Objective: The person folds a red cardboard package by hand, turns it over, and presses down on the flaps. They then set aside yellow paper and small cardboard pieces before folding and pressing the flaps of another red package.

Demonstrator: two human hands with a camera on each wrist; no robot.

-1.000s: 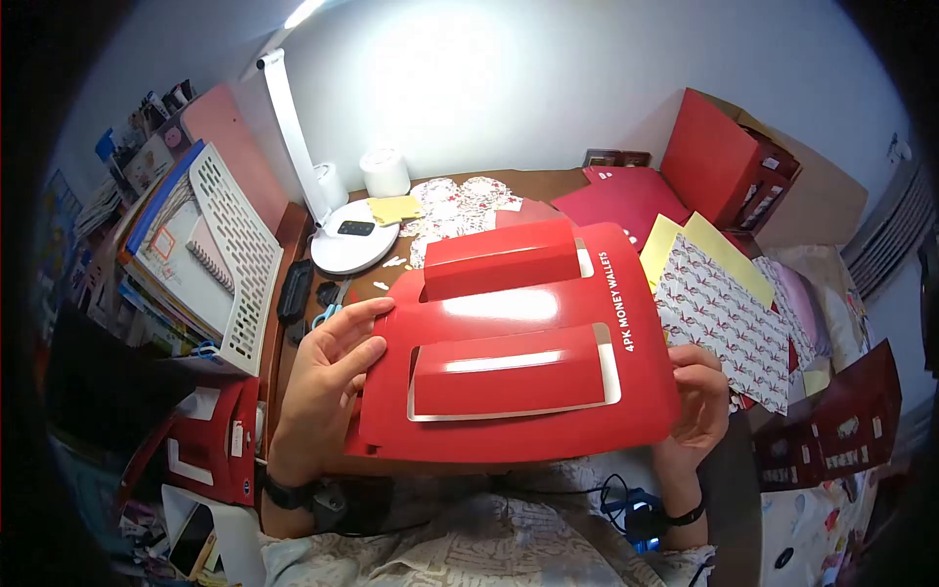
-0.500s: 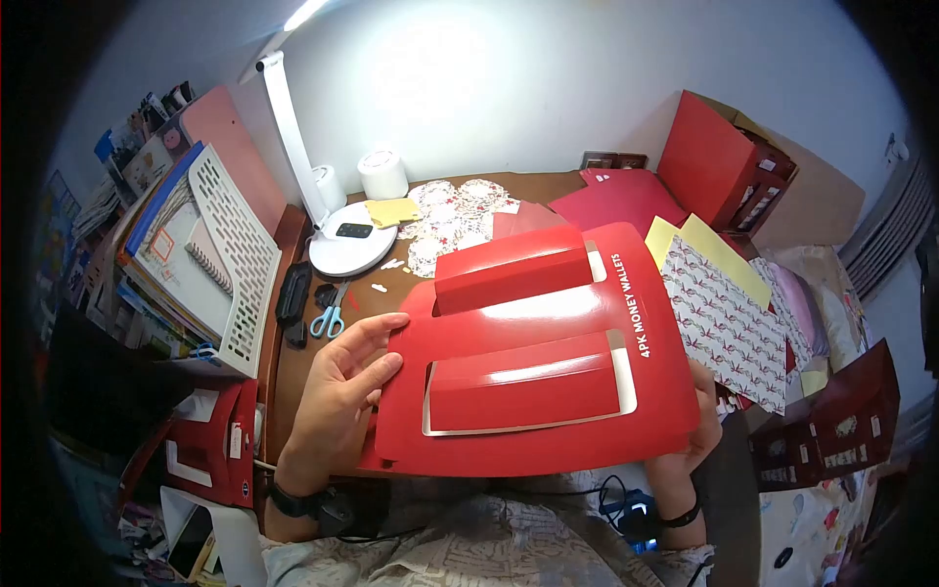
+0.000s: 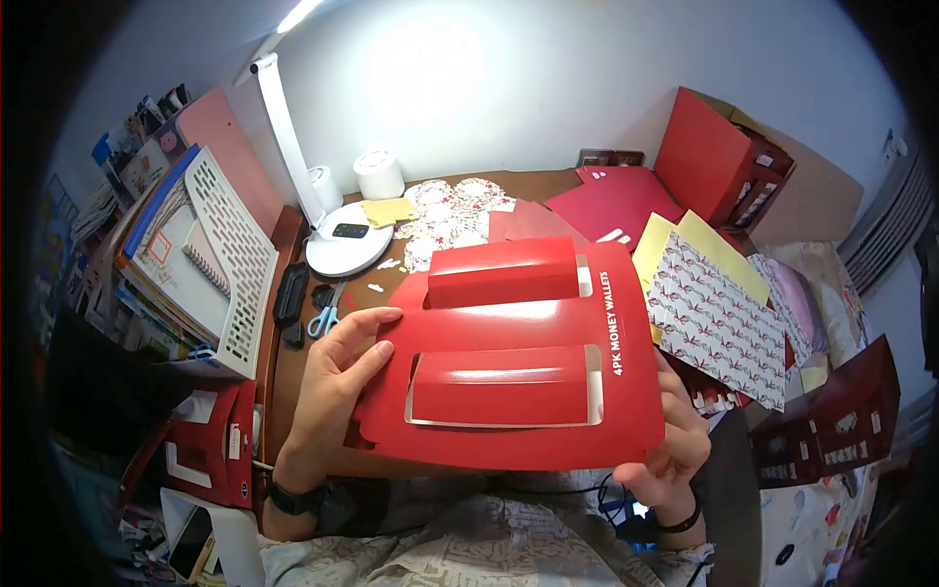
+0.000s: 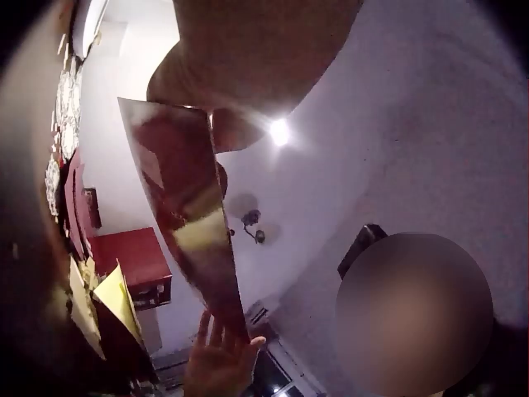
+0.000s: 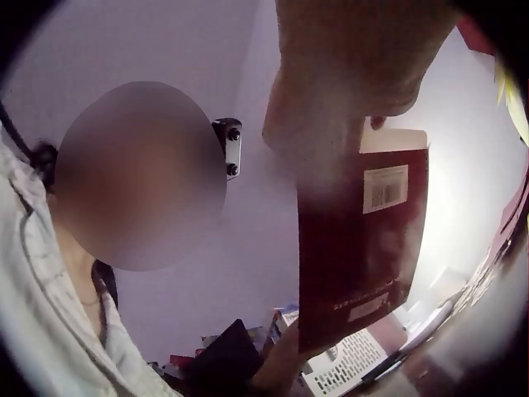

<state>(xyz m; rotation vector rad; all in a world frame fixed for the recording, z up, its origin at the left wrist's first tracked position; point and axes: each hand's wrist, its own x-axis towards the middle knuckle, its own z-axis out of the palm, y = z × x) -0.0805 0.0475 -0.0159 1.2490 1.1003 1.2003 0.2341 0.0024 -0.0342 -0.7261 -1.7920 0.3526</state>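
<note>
A glossy red money wallet pack (image 3: pixel 499 327), printed "4PK MONEY WALLETS" along its right side, is held up over the desk front. Two slots are cut in its front, each with a raised red flap. My left hand (image 3: pixel 333 391) pinches its left edge, thumb on the front and the other fingers partly hidden behind. At the lower right corner is my right hand (image 3: pixel 677 445), its fingers loosely spread beside the edge. Its straight fingers also show against the card's end in the left wrist view. A barcode label (image 5: pixel 386 189) is on the pack's underside.
Behind the pack lie patterned paper cutouts (image 3: pixel 455 210) and a white lamp base (image 3: pixel 350 240). Blue-handled scissors (image 3: pixel 323 321) are left of it. Yellow sheets (image 3: pixel 724 259) and a patterned sheet (image 3: pixel 719 318) lie at right, near a red box (image 3: pixel 702 157).
The pack first shifted right and down, then back left. My right hand, mostly behind its edge half a second ago, now shows its thumb and loosened fingers. My left hand keeps its pinch.
</note>
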